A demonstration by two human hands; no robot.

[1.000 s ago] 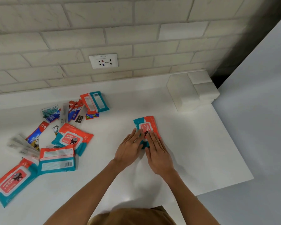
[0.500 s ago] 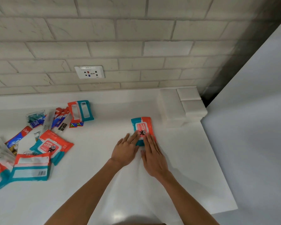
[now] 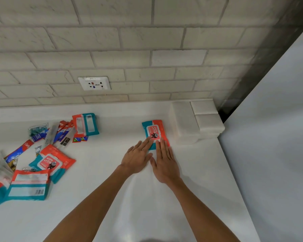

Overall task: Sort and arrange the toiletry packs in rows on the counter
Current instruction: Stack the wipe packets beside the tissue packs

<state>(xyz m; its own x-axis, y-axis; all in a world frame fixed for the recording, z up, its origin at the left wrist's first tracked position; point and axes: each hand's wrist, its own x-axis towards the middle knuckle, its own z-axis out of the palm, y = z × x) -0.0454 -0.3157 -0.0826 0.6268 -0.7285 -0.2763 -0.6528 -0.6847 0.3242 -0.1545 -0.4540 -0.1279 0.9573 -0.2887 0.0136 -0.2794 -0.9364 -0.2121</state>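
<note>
A white socket (image 3: 94, 83) sits in the pale brick wall (image 3: 147, 41). Lower and right of the socket stand white stone blocks (image 3: 196, 123).

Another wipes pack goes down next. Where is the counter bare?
Bare counter lies between the wipes pack under the left hand and right hand and the pile of packs and tubes at left, also along the near edge. Crowded: that pile; white blocks stand just right of the pack.

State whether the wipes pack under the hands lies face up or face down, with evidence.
Face up. The wipes pack lies flat on the counter, its label flap with cartoon logo showing.
</note>
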